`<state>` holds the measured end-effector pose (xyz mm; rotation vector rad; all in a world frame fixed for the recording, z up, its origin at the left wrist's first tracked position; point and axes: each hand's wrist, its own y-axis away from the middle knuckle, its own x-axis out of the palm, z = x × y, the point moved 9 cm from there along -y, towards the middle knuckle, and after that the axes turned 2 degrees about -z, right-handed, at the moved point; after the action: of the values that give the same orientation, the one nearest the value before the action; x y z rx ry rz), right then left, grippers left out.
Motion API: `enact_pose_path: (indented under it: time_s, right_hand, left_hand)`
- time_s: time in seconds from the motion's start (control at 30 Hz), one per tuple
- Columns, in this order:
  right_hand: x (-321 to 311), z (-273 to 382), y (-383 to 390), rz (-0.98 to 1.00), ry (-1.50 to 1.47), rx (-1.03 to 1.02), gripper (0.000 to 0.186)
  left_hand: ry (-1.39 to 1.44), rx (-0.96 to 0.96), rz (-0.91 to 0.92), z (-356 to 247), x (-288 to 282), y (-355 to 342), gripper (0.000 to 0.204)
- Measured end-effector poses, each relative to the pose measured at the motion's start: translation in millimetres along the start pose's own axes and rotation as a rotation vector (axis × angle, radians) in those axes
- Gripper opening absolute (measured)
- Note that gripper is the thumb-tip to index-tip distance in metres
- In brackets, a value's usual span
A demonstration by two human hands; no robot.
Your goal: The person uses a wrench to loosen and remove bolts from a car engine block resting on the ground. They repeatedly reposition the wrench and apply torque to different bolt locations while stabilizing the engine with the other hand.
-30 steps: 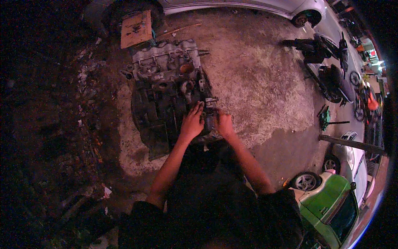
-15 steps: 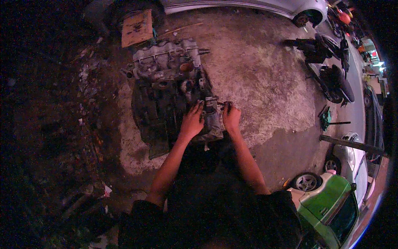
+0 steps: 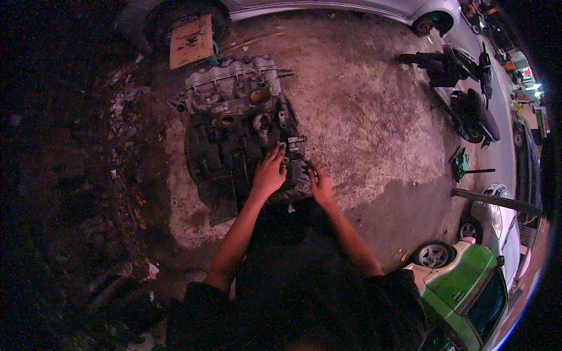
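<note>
A dark, greasy car engine [image 3: 228,149] lies on the ground before me, with a lighter grey metal section [image 3: 231,73] at its far end. My left hand [image 3: 269,175] rests on the engine's near right part, its fingers stretched forward and lying together on the metal. Just beyond those fingertips a small pale metal fitting [image 3: 297,141] sticks out of the engine's right edge. At that same edge is my right hand [image 3: 321,186], fingers bent and pinched against the side. Whatever lies between them is too dark and small to name.
Rough, stained concrete [image 3: 363,123] spreads to the right. Beyond the engine, a brown board [image 3: 192,42] leans by a wheel of a silver car [image 3: 328,7]. A motorcycle [image 3: 468,108] stands far right, a green car [image 3: 465,278] near right. Litter [image 3: 120,105] lies in the dark at left.
My right hand has drawn back toward me and slightly left, lower along the engine's edge, uncovering the pale fitting's end. My left hand stays almost in place.
</note>
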<state>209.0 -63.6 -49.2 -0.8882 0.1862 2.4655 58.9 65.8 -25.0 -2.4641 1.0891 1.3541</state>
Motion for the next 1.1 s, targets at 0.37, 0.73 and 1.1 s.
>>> enact_pose_path:
  time_s: [0.37,0.73,1.1]
  right_hand:
    - [24.0,12.9,3.2,0.25,-0.043,0.054,0.044]
    - [6.1,48.3,-20.2,0.156,0.038,-0.033,0.023]
    - [-9.1,69.7,-69.8,-0.067,0.12,-0.206,0.018]
  left_hand:
    - [-0.031,0.038,-0.058,-4.3,-5.5,0.6,0.07]
    - [-0.034,0.049,-0.068,-7.3,-8.7,1.0,0.072]
    - [-0.012,0.002,-0.031,-2.9,-4.9,-0.1,0.073]
